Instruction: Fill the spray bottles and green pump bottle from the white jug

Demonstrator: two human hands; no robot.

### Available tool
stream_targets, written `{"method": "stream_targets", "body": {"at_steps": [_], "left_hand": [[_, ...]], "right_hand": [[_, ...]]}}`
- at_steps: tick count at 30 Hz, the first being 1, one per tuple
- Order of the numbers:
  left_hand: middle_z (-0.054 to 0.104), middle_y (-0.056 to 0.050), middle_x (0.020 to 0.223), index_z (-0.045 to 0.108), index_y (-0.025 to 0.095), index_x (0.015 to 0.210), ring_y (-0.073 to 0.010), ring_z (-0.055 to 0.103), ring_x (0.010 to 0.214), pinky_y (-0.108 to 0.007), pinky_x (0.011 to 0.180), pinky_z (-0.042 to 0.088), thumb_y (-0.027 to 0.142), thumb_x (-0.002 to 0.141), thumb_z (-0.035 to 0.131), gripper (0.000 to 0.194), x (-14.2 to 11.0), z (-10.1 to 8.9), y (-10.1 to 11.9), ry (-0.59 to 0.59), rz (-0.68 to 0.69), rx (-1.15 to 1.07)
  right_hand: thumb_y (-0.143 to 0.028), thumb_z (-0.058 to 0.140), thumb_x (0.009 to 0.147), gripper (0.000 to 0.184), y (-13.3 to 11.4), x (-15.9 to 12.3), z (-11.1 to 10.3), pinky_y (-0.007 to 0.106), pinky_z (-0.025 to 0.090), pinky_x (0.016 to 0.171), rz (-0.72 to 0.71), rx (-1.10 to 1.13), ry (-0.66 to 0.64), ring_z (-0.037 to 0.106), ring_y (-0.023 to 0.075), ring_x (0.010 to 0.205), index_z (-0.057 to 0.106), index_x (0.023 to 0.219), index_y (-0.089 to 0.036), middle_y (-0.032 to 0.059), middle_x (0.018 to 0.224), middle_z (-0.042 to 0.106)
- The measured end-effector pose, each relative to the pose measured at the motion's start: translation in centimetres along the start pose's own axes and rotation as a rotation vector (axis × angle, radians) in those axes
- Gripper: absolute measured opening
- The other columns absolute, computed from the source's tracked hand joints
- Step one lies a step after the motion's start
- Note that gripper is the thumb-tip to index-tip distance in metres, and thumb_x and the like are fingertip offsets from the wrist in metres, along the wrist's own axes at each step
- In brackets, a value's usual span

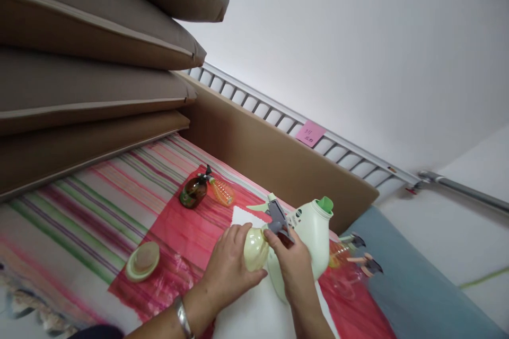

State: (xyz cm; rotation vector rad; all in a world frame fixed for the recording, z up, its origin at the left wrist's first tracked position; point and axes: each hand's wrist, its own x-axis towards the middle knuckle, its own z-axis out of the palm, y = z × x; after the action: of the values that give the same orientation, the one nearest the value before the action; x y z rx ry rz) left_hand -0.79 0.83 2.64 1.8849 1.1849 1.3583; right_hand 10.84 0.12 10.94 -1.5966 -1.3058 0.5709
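A pale yellow spray bottle [255,249] is tilted between my two hands. My left hand [228,262], with a silver bangle at its wrist, wraps round the rounded body. At the neck, my right hand [293,259] has its thumb and fingers closed about the grey spray head [277,214]. Whether the head is fully seated on the neck, I cannot tell. Just behind my right hand stands a big pale green jug [312,233] with a bright green opening. White paper or cloth [254,310] lies under my hands.
On a red sheet [170,238] lie a dark brown spray bottle [193,192], a clear orange-tinted one [222,192] and a round pale green lidded container [143,261]. More spray bottles [348,262] lie to the right. Stacked brown cushions [91,79] rise at left; a brown panel [258,137] stands behind.
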Motion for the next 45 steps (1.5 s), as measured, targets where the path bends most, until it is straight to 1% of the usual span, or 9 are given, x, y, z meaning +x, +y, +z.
{"method": "stream_targets", "body": {"at_steps": [4,11,16,22,24,29,36,42,45], "left_hand": [[0.055,-0.011,0.115,0.043,0.018,0.125,-0.0300,0.050,0.108,-0.047,0.095,0.041,0.028,0.054,0.078,0.079,0.0,-0.1,-0.2,-0.020,-0.008,-0.053],[0.057,-0.006,0.116,0.044,0.024,0.125,-0.0233,0.056,0.101,-0.036,0.089,0.048,0.032,0.049,0.082,0.086,-0.2,0.3,0.0,-0.231,-0.107,-0.439],[0.057,-0.006,0.118,0.046,0.023,0.123,-0.0268,0.052,0.108,-0.041,0.095,0.043,0.027,0.051,0.079,0.080,-0.5,0.2,1.1,-0.190,-0.013,-0.324],[0.057,-0.005,0.118,0.047,0.024,0.120,-0.0247,0.053,0.108,-0.037,0.094,0.044,0.023,0.049,0.080,0.079,-0.8,0.3,0.7,-0.229,-0.017,-0.387],[0.057,-0.005,0.118,0.047,0.023,0.120,-0.0246,0.054,0.107,-0.037,0.094,0.045,0.024,0.049,0.080,0.078,-0.9,0.3,0.5,-0.229,-0.028,-0.378],[0.056,-0.007,0.120,0.047,0.022,0.122,-0.0264,0.051,0.110,-0.040,0.097,0.042,0.026,0.048,0.081,0.082,-1.0,-0.1,0.3,-0.196,-0.017,-0.315],[0.057,-0.006,0.119,0.048,0.023,0.119,-0.0243,0.054,0.107,-0.035,0.093,0.045,0.026,0.048,0.083,0.079,-0.8,-0.5,0.4,-0.263,-0.008,-0.430],[0.054,-0.009,0.115,0.044,0.023,0.125,-0.0288,0.050,0.105,-0.043,0.092,0.042,0.031,0.055,0.079,0.079,-0.4,-1.1,0.0,-0.151,0.002,0.032],[0.053,-0.009,0.112,0.044,0.025,0.127,-0.0290,0.049,0.101,-0.043,0.090,0.040,0.030,0.058,0.077,0.077,-0.3,-1.2,-0.3,-0.196,0.053,0.235]], "right_hand": [[-0.043,0.073,0.061,0.037,1.0,0.5,0.3,0.030,0.049,0.073,0.008,0.132,-0.026,0.064,0.0226,0.079,0.065,0.088,-0.019,0.0019,0.080,0.072],[-0.047,0.073,0.060,0.036,3.3,1.4,-1.7,0.035,0.048,0.075,0.037,0.434,-0.321,0.063,0.0228,0.075,0.066,0.081,-0.019,0.0017,0.069,0.068],[-0.039,0.078,0.057,0.039,3.0,-0.4,-1.5,0.034,0.049,0.076,0.042,0.253,-0.078,0.062,0.0238,0.081,0.064,0.089,-0.020,0.0006,0.076,0.069],[-0.041,0.077,0.059,0.040,2.1,-1.1,-2.1,0.038,0.046,0.087,0.113,0.431,-0.335,0.059,0.0268,0.100,0.066,0.092,-0.021,0.0077,0.102,0.068],[-0.039,0.077,0.060,0.041,2.3,-1.1,-2.0,0.037,0.046,0.087,0.099,0.409,-0.274,0.059,0.0256,0.102,0.065,0.095,-0.023,0.0065,0.107,0.067],[-0.032,0.081,0.055,0.036,3.2,-0.8,-1.4,0.037,0.050,0.079,0.083,0.369,-0.078,0.063,0.0255,0.087,0.064,0.085,-0.022,0.0019,0.083,0.069],[-0.039,0.078,0.060,0.039,2.9,-0.8,-2.1,0.046,0.047,0.088,0.116,0.593,-0.380,0.060,0.0303,0.102,0.068,0.095,-0.026,0.0074,0.100,0.070],[-0.044,0.070,0.067,0.033,4.3,0.0,-4.1,0.041,0.048,0.087,0.138,0.524,-0.066,0.058,0.0268,0.105,0.066,0.095,-0.026,0.0049,0.106,0.069],[-0.051,0.066,0.069,0.042,3.2,0.4,-5.8,0.039,0.046,0.089,0.126,0.275,0.022,0.059,0.0264,0.105,0.064,0.100,-0.023,0.0077,0.107,0.068]]}}
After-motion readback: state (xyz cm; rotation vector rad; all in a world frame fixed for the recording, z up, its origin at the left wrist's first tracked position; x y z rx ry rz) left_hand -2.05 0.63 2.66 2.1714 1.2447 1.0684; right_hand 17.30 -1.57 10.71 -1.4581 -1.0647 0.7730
